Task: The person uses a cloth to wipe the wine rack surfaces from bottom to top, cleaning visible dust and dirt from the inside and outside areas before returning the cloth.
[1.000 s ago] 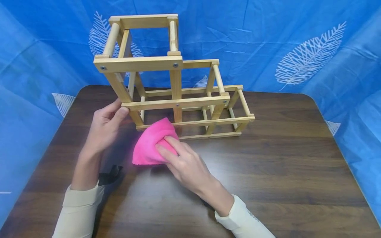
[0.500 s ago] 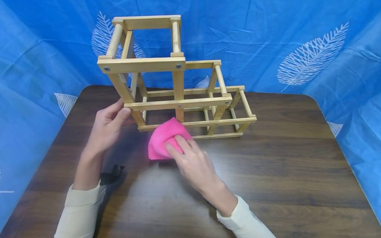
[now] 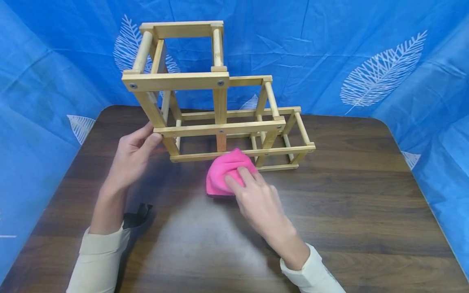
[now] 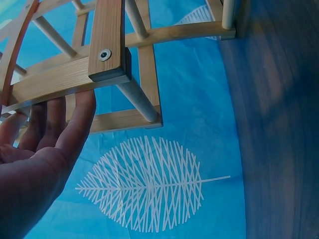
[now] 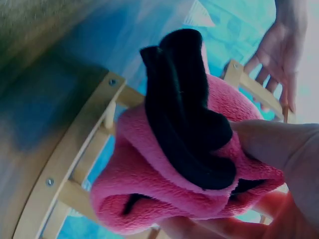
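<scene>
A stepped wooden rack [image 3: 190, 129] of slats and round dowels stands on the table, tallest at the left. My left hand [image 3: 133, 156] grips its left upright near the middle slat, thumb in front; in the left wrist view, the fingers [image 4: 79, 119] curl behind a slat. My right hand [image 3: 261, 203] pinches a bunched pink cloth [image 3: 227, 173] against the rack's lowest front slat. Seen from the right wrist, the cloth [image 5: 164, 179] is fluffy with a black edge, and the thumb presses into its folds. Part of the lower slat is hidden behind the cloth.
The dark wood-grain table [image 3: 348, 195] has rounded back corners. Blue fabric [image 3: 311, 53] with white leaf prints hangs behind and at both sides. A black strap [image 3: 138, 215] shows beside the left wrist.
My right hand has slid the pink cloth rightward along the rack's lower front slat. The left hand keeps its grip; the rack has barely shifted in view.
</scene>
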A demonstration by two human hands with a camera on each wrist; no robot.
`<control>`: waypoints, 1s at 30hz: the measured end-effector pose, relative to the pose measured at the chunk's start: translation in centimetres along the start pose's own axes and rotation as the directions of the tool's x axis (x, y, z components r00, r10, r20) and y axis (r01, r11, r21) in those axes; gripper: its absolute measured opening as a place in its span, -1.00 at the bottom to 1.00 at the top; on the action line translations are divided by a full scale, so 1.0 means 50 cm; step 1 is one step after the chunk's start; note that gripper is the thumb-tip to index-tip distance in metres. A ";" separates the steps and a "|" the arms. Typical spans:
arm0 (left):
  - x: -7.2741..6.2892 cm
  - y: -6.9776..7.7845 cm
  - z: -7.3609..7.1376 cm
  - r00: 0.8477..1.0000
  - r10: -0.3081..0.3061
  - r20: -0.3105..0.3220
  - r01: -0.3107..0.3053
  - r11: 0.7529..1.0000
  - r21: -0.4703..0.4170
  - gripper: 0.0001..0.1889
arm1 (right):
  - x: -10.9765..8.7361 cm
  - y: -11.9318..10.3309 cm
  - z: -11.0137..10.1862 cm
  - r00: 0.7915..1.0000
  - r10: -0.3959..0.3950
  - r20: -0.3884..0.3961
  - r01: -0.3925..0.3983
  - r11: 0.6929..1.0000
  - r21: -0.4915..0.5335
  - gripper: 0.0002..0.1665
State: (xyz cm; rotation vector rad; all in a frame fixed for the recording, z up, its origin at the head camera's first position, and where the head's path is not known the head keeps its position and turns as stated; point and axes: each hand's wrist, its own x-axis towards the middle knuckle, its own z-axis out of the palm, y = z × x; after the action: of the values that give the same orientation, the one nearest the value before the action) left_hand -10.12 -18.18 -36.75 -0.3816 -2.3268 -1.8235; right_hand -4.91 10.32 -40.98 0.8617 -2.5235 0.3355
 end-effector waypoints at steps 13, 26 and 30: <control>0.002 0.000 0.001 1.000 0.004 0.015 -0.004 1.000 0.010 -0.52 | -0.014 0.053 -0.054 0.993 0.071 0.089 -0.070 0.997 -0.020 -0.66; 0.000 0.001 0.001 1.000 0.019 0.013 -0.019 1.000 -0.014 -0.53 | -0.025 0.088 -0.084 0.984 0.100 0.150 -0.102 0.995 0.010 -0.54; 0.000 0.001 0.001 1.000 0.018 0.015 -0.018 1.000 -0.005 -0.53 | -0.029 0.104 -0.093 0.979 0.098 0.177 -0.103 0.994 0.023 -0.51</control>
State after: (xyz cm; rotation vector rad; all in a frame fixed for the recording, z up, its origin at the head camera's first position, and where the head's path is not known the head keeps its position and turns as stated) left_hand -10.11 -18.14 -36.70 -0.4177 -2.3218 -1.8241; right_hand -5.57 16.80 -38.08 0.8089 -2.7386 0.3461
